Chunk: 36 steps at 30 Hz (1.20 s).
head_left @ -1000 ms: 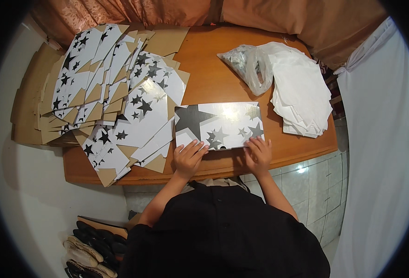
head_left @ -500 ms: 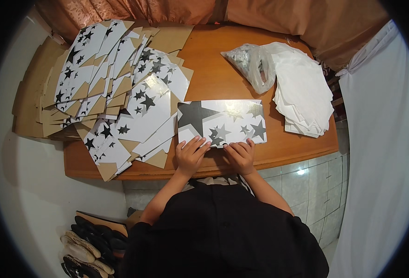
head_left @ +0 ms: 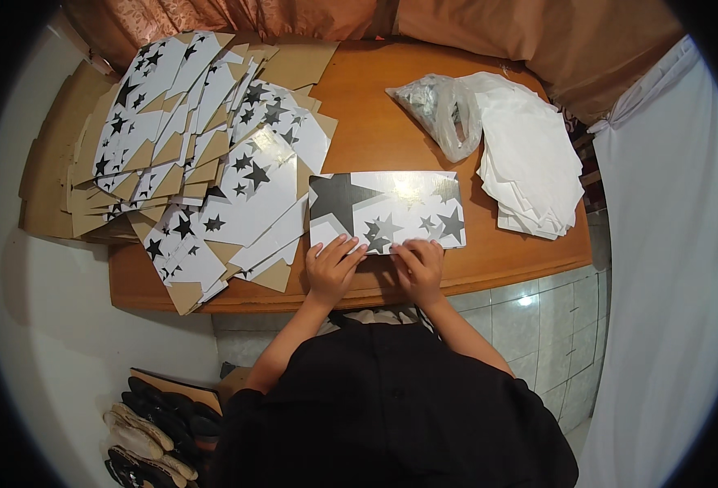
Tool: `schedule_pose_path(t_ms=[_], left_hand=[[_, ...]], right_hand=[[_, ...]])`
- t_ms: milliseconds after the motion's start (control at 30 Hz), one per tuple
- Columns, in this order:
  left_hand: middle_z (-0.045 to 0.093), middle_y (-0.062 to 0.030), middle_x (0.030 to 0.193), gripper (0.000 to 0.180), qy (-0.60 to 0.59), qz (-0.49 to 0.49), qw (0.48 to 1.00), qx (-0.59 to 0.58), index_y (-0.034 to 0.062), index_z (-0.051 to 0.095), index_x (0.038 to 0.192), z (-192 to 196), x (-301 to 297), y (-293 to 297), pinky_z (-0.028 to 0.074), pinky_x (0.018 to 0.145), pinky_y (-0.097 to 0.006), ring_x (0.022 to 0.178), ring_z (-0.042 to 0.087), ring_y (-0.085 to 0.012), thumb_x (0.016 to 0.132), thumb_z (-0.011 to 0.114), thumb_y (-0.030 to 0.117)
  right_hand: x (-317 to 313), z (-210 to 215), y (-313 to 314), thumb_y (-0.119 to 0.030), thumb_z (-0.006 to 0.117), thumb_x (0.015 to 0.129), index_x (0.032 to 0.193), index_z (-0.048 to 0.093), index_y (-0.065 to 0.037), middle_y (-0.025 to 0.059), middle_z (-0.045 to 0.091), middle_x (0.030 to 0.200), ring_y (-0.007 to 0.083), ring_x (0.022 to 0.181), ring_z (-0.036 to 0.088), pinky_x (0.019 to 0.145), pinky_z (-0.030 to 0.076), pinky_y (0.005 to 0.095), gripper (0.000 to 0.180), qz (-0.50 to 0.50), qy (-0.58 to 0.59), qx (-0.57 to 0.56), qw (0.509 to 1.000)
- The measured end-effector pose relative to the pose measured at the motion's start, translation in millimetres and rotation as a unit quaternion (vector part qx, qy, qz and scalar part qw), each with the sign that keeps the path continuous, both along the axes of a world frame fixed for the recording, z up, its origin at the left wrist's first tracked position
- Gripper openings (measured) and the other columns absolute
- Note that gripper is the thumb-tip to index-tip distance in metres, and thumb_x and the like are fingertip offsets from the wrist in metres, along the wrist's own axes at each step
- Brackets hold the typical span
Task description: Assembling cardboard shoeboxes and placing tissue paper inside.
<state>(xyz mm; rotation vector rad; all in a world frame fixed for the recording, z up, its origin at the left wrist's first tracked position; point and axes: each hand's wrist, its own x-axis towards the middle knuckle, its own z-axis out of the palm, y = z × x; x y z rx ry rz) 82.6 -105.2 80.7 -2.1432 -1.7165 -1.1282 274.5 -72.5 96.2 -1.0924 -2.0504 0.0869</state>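
A flat rectangular cardboard box (head_left: 387, 207), white with black and grey stars, lies in front of me on the table. My left hand (head_left: 330, 268) is at the left part of its near edge, fingers bent over onto the top. Further right along the same edge, my right hand (head_left: 418, 268) grips it with the fingers on top and the thumb toward the middle. What the undersides of my fingers touch is hidden.
Stacked star-printed cardboard pieces (head_left: 249, 191) cover the table's left side. At the back right, a clear plastic bag (head_left: 440, 114) lies beside a pile of white sheets (head_left: 530, 159). Shoes (head_left: 156, 423) sit at the lower left; a white curtain (head_left: 660, 244) hangs at right.
My right hand's fingers have shifted slightly along the box's near edge. The box lies in nearly the same place, and the whole view has moved a little.
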Motion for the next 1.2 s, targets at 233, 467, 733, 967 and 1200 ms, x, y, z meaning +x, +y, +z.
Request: schedule_pose_path(t_ms=[233, 467, 733, 967, 1200], left_hand=[[0.065, 0.0054, 0.099, 0.018, -0.015, -0.001, 1.000, 0.003, 0.0223, 0.069, 0.094, 1.0, 2.3, 0.9, 0.026, 0.092, -0.034, 0.101, 0.058, -0.0127, 0.076, 0.069, 0.023], [0.063, 0.0021, 0.105, 0.021, 0.003, -0.003, 1.000, -0.012, 0.0196, 0.068, 0.097, 0.7, -2.3, -3.8, 0.025, 0.094, -0.038, 0.106, 0.054, -0.0154, 0.077, 0.068, 0.024], [0.033, -0.0183, 0.137, 0.067, -0.328, 0.123, 0.933, -0.080, 0.0063, 0.042, 0.131, -8.3, -12.1, -15.2, 0.028, 0.102, -0.042, 0.127, 0.033, -0.0344, 0.076, 0.069, 0.032], [0.045, -0.0192, 0.131, 0.054, -0.506, 0.077, 0.833, -0.208, -0.0033, 0.034, 0.134, -2.2, -7.2, -1.0, 0.029, 0.103, -0.033, 0.123, 0.041, -0.0294, 0.095, 0.043, 0.033], [0.050, -0.0173, 0.124, 0.046, -0.562, 0.159, 0.803, -0.117, -0.0044, 0.041, 0.128, 32.4, 3.6, 5.7, 0.032, 0.100, -0.032, 0.115, 0.046, -0.0250, 0.096, 0.040, 0.030]], right_hand=[[8.8, 5.1, 8.3, -0.018, 0.068, 0.074, 0.106, 0.063, -0.011, 0.0041, 0.061, 0.114, 0.0222, 0.109, 0.054, 0.096, 0.030, 0.0478, 0.034, -0.029, -0.077, -0.019, 0.996], [20.3, 35.8, 18.3, -0.024, 0.072, 0.071, 0.099, 0.064, -0.012, -0.0004, 0.064, 0.104, 0.0206, 0.101, 0.057, 0.097, 0.027, 0.0506, 0.032, 0.036, -0.072, -0.038, 0.996], [64.8, -2.1, 19.3, -0.026, 0.081, 0.062, 0.139, 0.025, -0.004, 0.0213, 0.033, 0.136, 0.0382, 0.126, 0.034, 0.105, 0.025, 0.0465, 0.097, -0.123, 0.204, -0.220, 0.946], [78.5, -35.8, 32.9, -0.022, 0.075, 0.073, 0.141, 0.011, 0.003, 0.0186, 0.028, 0.139, 0.0278, 0.128, 0.030, 0.106, 0.024, 0.0377, 0.097, 0.043, 0.326, -0.361, 0.873], [64.0, 26.4, 56.4, -0.029, 0.066, 0.083, 0.139, 0.019, 0.002, 0.0164, 0.034, 0.134, 0.0236, 0.123, 0.036, 0.103, 0.028, 0.0336, 0.079, 0.076, 0.396, -0.345, 0.848]])
